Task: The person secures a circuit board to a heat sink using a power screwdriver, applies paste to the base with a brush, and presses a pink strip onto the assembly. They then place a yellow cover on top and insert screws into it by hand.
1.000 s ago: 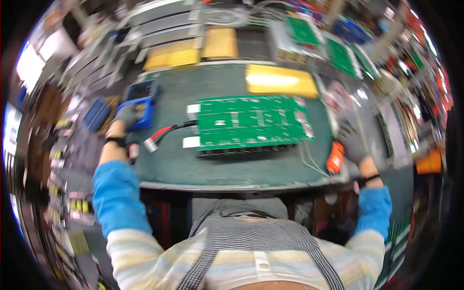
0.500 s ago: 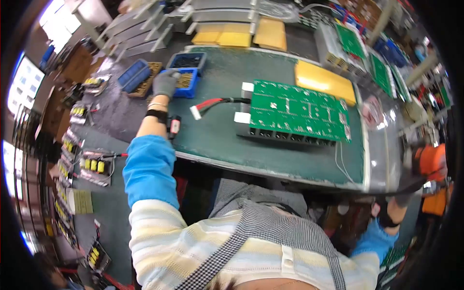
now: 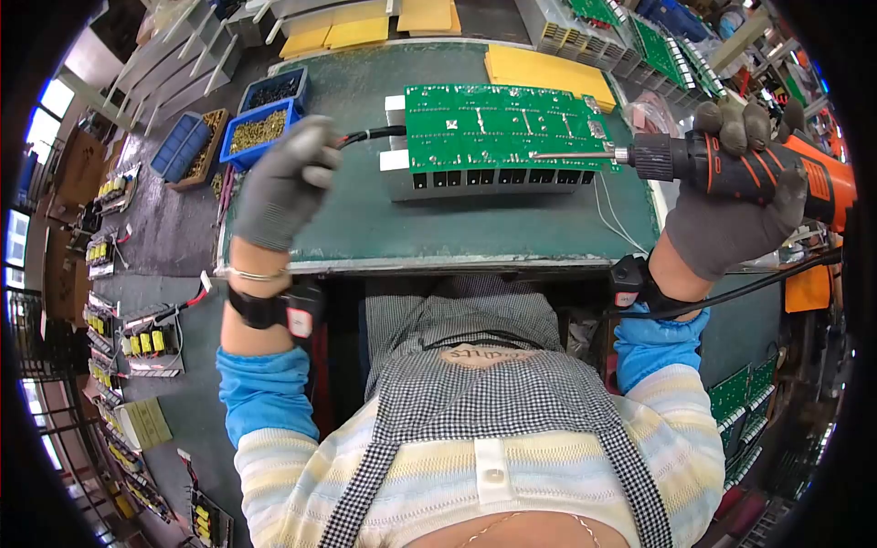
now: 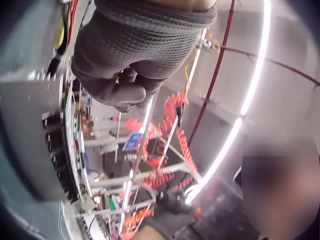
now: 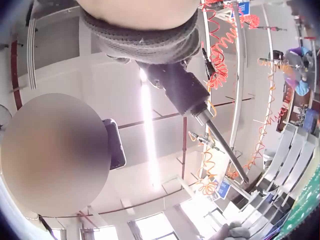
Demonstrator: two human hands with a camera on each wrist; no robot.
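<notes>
My gloved left hand (image 3: pixel 288 187) is raised over the left part of the bench, fingers curled in. Between those fingers a small brass-coloured piece (image 4: pixel 118 78) glints in the left wrist view; the rest of it is hidden. My gloved right hand (image 3: pixel 722 224) grips an orange-and-black power screwdriver (image 3: pixel 660 159), its long bit pointing left across the near right corner of a green circuit board (image 3: pixel 502 128). That board lies on a metal housing (image 3: pixel 493 190) with a row of black parts along its near side. A red-and-black cable (image 3: pixel 373 134) leaves its left end, partly behind my left hand.
A blue bin (image 3: pixel 239 161) of small brass-coloured parts stands left of the board, with another blue bin (image 3: pixel 302 89) of dark parts behind it. Yellow sheets (image 3: pixel 548 75) lie behind the board. Thin white wires (image 3: pixel 614 215) hang near its right end.
My left hand has left the blue bin and come back toward me with curled fingers. My right hand has lifted the power screwdriver from the right side and brought its bit over the board.
</notes>
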